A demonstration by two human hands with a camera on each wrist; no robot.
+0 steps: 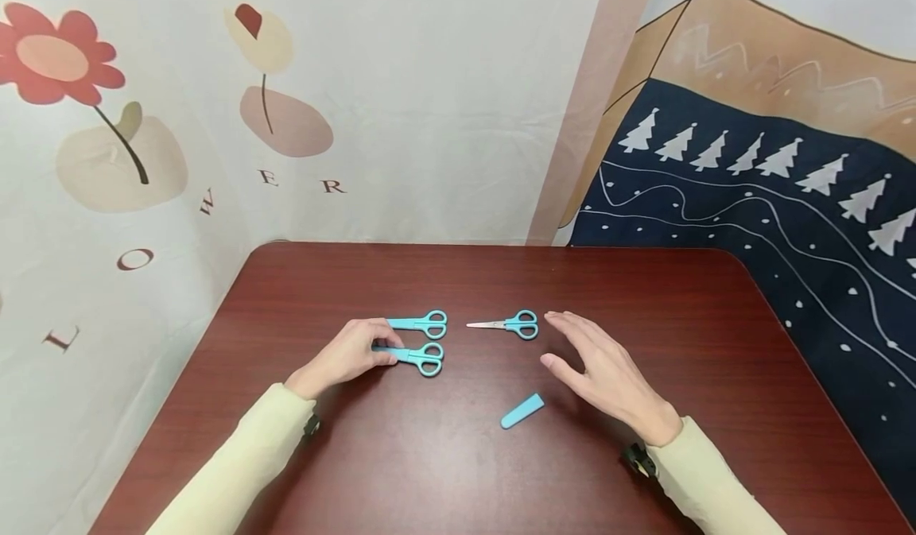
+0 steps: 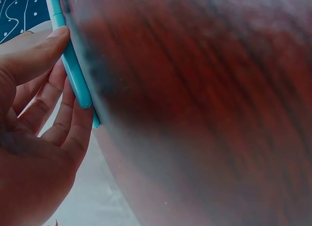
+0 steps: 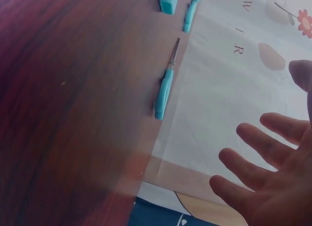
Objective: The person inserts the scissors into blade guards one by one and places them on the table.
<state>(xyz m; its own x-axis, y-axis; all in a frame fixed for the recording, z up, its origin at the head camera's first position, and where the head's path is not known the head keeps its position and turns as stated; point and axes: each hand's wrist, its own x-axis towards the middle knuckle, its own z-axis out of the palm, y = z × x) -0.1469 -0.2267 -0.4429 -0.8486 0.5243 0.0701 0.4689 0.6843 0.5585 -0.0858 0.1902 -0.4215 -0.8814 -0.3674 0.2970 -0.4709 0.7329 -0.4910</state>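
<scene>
My left hand [image 1: 358, 348] pinches the sheathed blades of a pair of turquoise scissors [image 1: 428, 360] between thumb and fingers. In the left wrist view, the thumb presses along its turquoise sheath [image 2: 75, 77]. Just beyond lies a second sheathed pair of scissors [image 1: 432, 325], partly hidden behind the left hand. A third pair of scissors [image 1: 527, 325] lies on the table with bare metal blades pointing left. Beside its handles, my right hand [image 1: 608, 372] hovers with fingers spread, holding nothing. A loose turquoise sheath [image 1: 522, 412] lies slanted on the table, nearer to me.
All of this is on a dark red-brown wooden table [image 1: 458, 471] with rounded far corners. Behind it hangs a pale curtain [image 1: 429, 106] with flowers and letters. At the right is a navy cloth [image 1: 716, 201] printed with white trees.
</scene>
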